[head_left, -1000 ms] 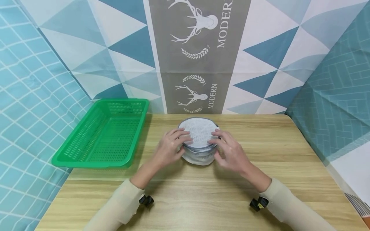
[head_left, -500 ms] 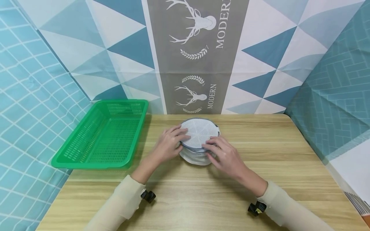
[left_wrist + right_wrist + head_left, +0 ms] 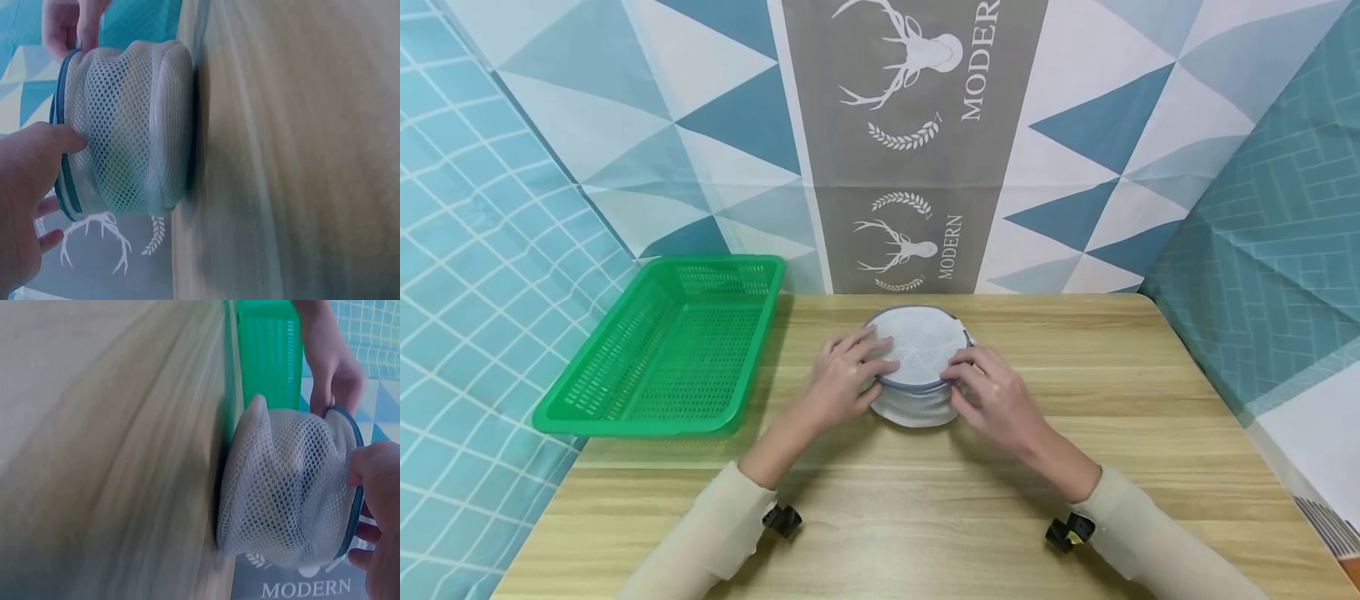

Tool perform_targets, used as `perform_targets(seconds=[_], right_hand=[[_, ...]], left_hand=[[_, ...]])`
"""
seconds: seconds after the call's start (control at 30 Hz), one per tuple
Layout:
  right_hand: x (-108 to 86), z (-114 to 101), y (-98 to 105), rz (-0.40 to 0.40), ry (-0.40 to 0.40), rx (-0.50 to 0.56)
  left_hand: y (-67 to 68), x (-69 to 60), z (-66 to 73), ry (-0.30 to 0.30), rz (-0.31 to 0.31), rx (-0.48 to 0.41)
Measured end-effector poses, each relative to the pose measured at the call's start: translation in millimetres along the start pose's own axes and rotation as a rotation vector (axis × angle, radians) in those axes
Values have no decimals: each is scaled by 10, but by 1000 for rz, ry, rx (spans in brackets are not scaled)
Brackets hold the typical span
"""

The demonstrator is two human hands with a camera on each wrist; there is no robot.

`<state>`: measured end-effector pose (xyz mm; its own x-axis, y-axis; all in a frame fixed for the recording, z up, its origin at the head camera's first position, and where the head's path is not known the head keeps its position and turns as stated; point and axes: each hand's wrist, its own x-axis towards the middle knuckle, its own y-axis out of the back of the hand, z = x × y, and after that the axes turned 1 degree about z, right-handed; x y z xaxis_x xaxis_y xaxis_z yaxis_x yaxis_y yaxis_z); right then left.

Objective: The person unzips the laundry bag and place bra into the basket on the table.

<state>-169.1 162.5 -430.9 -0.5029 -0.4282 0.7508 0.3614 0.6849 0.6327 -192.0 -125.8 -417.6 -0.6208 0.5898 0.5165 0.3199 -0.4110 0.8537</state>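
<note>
A round white mesh laundry bag with a grey-blue trimmed rim stands on the wooden table, its flat top facing up. My left hand grips the rim's left side, fingers on the top. In the left wrist view, that thumb lies against the mesh wall of the bag. At the rim's right front, my right hand pinches the trimmed edge, beside a small white tab. The right wrist view has the right thumb on the bag's side, just under the trim. Whether anything is inside the bag, I cannot tell.
A green plastic basket with perforated walls stands to the left on the wooden table. Behind the table hangs a patterned cloth with deer heads and triangles. Blue cloths flank both sides.
My right hand slid left along the rim, then back to the right. The bag turned or shifted slightly under the hands. My left hand stayed at the left side.
</note>
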Motion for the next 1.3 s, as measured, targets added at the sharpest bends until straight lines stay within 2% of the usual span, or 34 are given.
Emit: perform_targets(seconds=[0.13,0.27,0.4,0.57,0.7,0.83,1.07,1.3], right_hand=[[5,63,22,8,-24,-9],[2,87,26,9,-36,-18],[15,52,26,8,-27,0],[54,-61,21,-1,29,14],[59,-134,-2,-35,64,-19],[47,-167,-20,-64,58,-50],[41,-153,-21,-52,50,-52],[14,-83,8,-41,7,-70]], left_hand=[[-11,-30,64,-59,46,17],[-18,-41,109,-69,51,12],[-11,-44,112,-32,33,-23],[17,-32,39,41,-2,-40],[39,-11,-44,93,-25,-33],[30,-8,-103,111,-36,-35],[-3,-24,-121,86,6,-40],[-1,-63,-84,21,69,3]])
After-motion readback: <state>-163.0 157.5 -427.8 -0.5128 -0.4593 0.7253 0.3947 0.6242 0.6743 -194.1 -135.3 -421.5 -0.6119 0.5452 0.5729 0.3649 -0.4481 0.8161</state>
